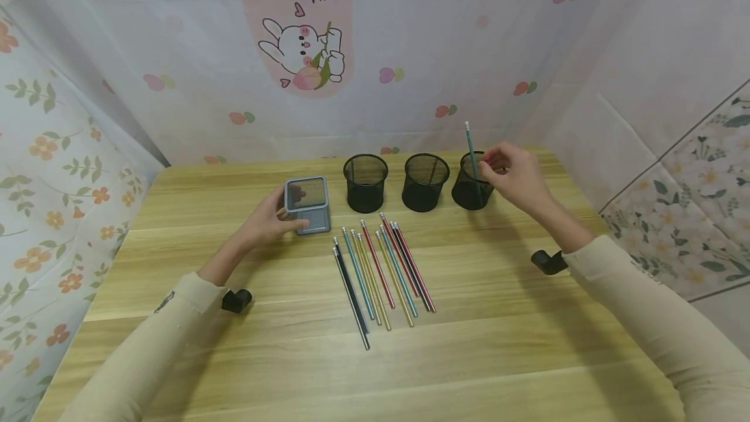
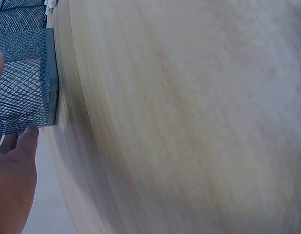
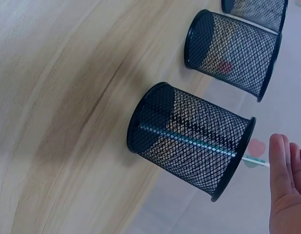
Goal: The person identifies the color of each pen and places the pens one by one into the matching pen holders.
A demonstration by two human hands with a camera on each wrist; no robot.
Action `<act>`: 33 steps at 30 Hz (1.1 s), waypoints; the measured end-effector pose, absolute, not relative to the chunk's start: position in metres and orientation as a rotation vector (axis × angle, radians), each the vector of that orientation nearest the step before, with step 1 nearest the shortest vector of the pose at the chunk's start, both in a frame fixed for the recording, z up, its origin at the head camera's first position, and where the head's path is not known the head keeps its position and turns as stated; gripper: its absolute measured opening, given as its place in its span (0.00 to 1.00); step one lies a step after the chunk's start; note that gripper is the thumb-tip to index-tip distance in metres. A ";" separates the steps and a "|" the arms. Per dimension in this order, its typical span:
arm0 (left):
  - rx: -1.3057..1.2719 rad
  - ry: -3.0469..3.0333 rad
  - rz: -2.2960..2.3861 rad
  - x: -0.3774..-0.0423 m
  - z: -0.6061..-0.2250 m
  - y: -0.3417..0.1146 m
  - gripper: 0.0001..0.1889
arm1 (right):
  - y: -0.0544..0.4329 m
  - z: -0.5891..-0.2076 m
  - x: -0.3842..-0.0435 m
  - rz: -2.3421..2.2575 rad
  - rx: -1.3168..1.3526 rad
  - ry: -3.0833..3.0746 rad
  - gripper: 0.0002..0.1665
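The left hand (image 1: 272,217) grips a grey square wire-mesh pencil holder (image 1: 318,220), thumb across its near side; the holder stands upright at the hand's 3 o'clock. From that hand the loose pencils (image 1: 377,264) lie on the wooden table (image 1: 263,357) toward 4 o'clock, in black, blue, gold and red. Their long axes run roughly from 11 to 5 o'clock, with the eraser ends at the far, 11 o'clock end. Beyond the pencils, at about their 12 o'clock, stand the left round black mesh cup (image 1: 365,197) and the middle round black mesh cup (image 1: 422,197).

Farther right, a blue pencil (image 1: 471,145) stands in the right round black mesh cup (image 1: 463,195), eraser up and leaning toward 11 o'clock. The right hand (image 1: 515,174) is at the blue pencil's 3 o'clock, fingertips right beside its shaft; whether they pinch it I cannot tell. The loose pencils lie toward this hand's 8 o'clock; the left hand is nearer to them.
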State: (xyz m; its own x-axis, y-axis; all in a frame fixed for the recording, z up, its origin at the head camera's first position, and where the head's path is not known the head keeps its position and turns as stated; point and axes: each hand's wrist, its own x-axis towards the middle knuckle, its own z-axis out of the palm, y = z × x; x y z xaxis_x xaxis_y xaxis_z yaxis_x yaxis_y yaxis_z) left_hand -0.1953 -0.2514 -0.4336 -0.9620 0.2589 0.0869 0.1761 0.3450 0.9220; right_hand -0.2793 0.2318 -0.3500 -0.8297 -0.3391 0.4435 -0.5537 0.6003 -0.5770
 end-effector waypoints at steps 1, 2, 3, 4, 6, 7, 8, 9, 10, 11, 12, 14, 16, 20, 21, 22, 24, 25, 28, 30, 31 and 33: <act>0.406 2.514 1.708 -0.195 -0.433 -0.251 0.35 | 0.231 -0.350 -0.279 1.059 0.733 -2.540 0.05; 0.405 2.515 1.706 -0.195 -0.433 -0.251 0.36 | 0.231 -0.350 -0.279 1.053 0.735 -2.540 0.05; 0.404 2.516 1.705 -0.195 -0.433 -0.251 0.36 | 0.231 -0.350 -0.279 1.053 0.737 -2.541 0.05; 0.403 2.517 1.702 -0.195 -0.433 -0.252 0.36 | 0.230 -0.350 -0.279 1.046 0.742 -2.541 0.05; 0.400 2.512 1.704 -0.195 -0.433 -0.252 0.36 | 0.229 -0.351 -0.279 1.046 0.748 -2.545 0.05; 0.400 2.511 1.705 -0.195 -0.433 -0.252 0.36 | 0.228 -0.351 -0.278 1.053 0.749 -2.548 0.05; 0.400 2.511 1.704 -0.195 -0.433 -0.252 0.36 | 0.227 -0.351 -0.278 1.060 0.750 -2.550 0.05; 0.400 2.511 1.705 -0.196 -0.433 -0.252 0.36 | 0.226 -0.351 -0.278 1.067 0.755 -2.549 0.05; 0.403 2.510 1.705 -0.196 -0.433 -0.252 0.36 | 0.225 -0.351 -0.278 1.070 0.761 -2.548 0.05; 0.404 2.514 1.701 -0.196 -0.433 -0.253 0.36 | 0.224 -0.351 -0.277 1.082 0.762 -2.547 0.04; 0.408 2.516 1.697 -0.196 -0.433 -0.253 0.36 | 0.224 -0.351 -0.277 1.088 0.767 -2.545 0.04; 0.410 2.516 1.695 -0.196 -0.433 -0.253 0.36 | 0.222 -0.352 -0.277 1.090 0.771 -2.541 0.04; 0.410 2.514 1.695 -0.196 -0.434 -0.253 0.36 | 0.221 -0.353 -0.278 1.086 0.781 -2.543 0.04; 0.405 2.504 1.706 -0.197 -0.434 -0.253 0.35 | 0.220 -0.355 -0.277 1.076 0.810 -2.555 0.04; 0.405 2.503 1.707 -0.197 -0.434 -0.253 0.35 | 0.219 -0.356 -0.277 1.081 0.817 -2.560 0.04; 0.406 2.502 1.709 -0.197 -0.434 -0.253 0.35 | 0.219 -0.357 -0.276 1.081 0.824 -2.564 0.04; 0.405 2.504 1.709 -0.197 -0.434 -0.253 0.35 | 0.217 -0.359 -0.276 1.088 0.832 -2.567 0.04; 0.405 2.504 1.710 -0.197 -0.434 -0.253 0.35 | 0.217 -0.360 -0.276 1.089 0.833 -2.569 0.04; 0.403 2.506 1.710 -0.197 -0.434 -0.253 0.35 | 0.215 -0.362 -0.275 1.093 0.838 -2.572 0.04; 0.403 2.506 1.712 -0.197 -0.434 -0.253 0.35 | 0.213 -0.363 -0.274 1.096 0.839 -2.576 0.04; 0.404 2.505 1.713 -0.197 -0.434 -0.253 0.35 | 0.212 -0.363 -0.274 1.097 0.840 -2.580 0.04; 0.406 2.504 1.713 -0.197 -0.435 -0.253 0.35 | 0.211 -0.364 -0.273 1.099 0.847 -2.588 0.04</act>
State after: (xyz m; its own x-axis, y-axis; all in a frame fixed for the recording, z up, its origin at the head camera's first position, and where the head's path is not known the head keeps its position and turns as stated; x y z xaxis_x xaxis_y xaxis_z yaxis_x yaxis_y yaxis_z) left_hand -0.1966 -0.2527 -0.4347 -0.9616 0.2616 0.0826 0.1718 0.3396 0.9248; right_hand -0.2729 0.2106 -0.3641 -0.8145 -0.4268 0.3930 -0.5792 0.5581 -0.5942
